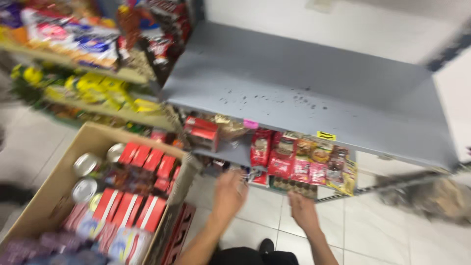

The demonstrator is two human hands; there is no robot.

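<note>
I see the grey top shelf (304, 93) bare, while the cardboard box (59, 181) left of it looks full. Under that shelf, my left hand (229, 192) and right hand (302, 211) reach toward the hanging packets (299, 159); blur hides whether either grips anything.

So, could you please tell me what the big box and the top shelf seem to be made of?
The box looks like plain brown cardboard: matte, with thin folded walls. The top shelf looks like grey painted metal: a smooth flat sheet with a thin edge, speckled with dark marks. Blur leaves both uncertain.

One cardboard box (54, 189) stands on the floor, with three round tins (87, 164) along its left edge. Two hands (230, 189) show. The red cartons (147, 159) are too blurred to count.
</note>
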